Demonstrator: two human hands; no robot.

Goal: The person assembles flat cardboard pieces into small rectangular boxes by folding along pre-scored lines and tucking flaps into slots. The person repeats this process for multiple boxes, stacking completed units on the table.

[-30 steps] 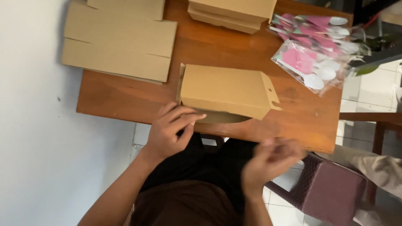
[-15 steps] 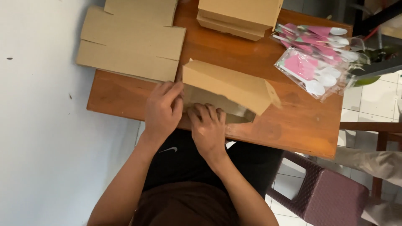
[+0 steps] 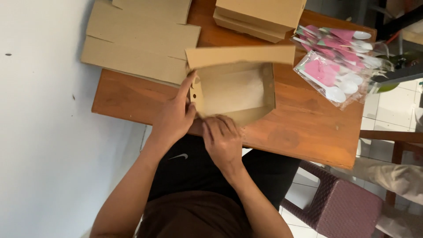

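Observation:
An open brown cardboard box (image 3: 235,90) stands on the wooden table (image 3: 308,128) in front of me, its lid raised at the far side. My left hand (image 3: 174,117) grips the box's left wall, with the thumb by a small hole in it. My right hand (image 3: 222,139) presses flat on the box's near front wall at the table edge. The inside of the box is bare.
Flat unfolded cardboard blanks (image 3: 141,39) lie at the table's far left. Folded boxes (image 3: 257,15) are stacked at the far middle. Clear bags of white plastic spoons with pink napkins (image 3: 335,66) lie on the right. A purple woven stool (image 3: 343,207) stands at the lower right.
The box was closed a second ago; its lid has swung up and open. Both hands moved onto the box, the left to its left wall, the right to the near wall.

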